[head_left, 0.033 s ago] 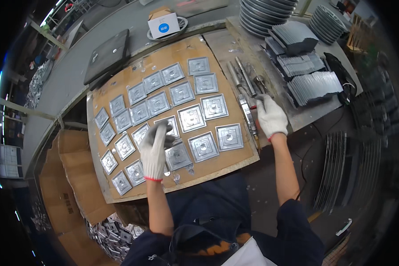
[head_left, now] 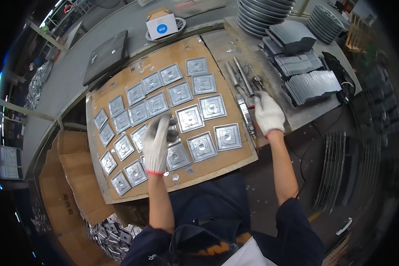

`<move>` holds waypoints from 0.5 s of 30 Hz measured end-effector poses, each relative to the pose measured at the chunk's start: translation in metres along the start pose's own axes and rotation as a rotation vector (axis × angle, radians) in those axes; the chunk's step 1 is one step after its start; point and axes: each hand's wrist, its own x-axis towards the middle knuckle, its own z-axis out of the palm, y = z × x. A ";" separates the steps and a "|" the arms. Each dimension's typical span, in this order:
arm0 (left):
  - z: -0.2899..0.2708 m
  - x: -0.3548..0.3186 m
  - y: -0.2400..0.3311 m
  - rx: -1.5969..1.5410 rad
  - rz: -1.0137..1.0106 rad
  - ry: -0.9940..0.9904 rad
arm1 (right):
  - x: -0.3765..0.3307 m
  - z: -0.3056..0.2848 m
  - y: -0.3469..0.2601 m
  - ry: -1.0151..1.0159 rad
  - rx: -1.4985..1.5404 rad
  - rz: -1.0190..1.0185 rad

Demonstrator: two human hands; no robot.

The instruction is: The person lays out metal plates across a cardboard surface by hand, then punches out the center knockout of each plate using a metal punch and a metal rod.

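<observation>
My left hand (head_left: 158, 144), in a white knit glove with grey-coated fingers, hovers over rows of square silvery metal plates (head_left: 202, 146). Its fingers are bent and apart, and I see nothing held in them. Underneath, it hides parts of several plates. The plates lie on a cardboard sheet (head_left: 235, 165) on the bench. Off to the right, my gloved right hand (head_left: 269, 113) reaches with fingers extended to a small round-headed metal tool (head_left: 256, 80). Its fingertips are at the tool; whether they touch is unclear. Beside them are metal rods (head_left: 244, 75) and a slim metal tool (head_left: 247, 116).
Stacked thin metal plates (head_left: 312, 86) and piles of round metal rings (head_left: 266, 15) stand at the right. A white box (head_left: 162, 26) sits at the back, near a dark flat case (head_left: 106, 57). At lower left, an open carton (head_left: 82, 177) stands by heaped metal parts (head_left: 111, 235).
My right hand has edged slightly forward to the round-headed tool. My left hand has shifted a little forward above the plates. The whole view has moved slightly.
</observation>
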 end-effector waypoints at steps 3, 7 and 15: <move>0.064 0.044 0.027 -0.017 0.099 -0.102 | 0.029 0.006 -0.043 -0.019 -0.204 0.075; 0.158 0.109 0.017 0.254 0.110 -0.333 | 0.070 0.024 -0.046 -0.175 -0.370 0.117; 0.245 0.164 -0.048 1.164 0.288 -0.117 | 0.088 0.053 -0.042 -0.284 -0.276 0.215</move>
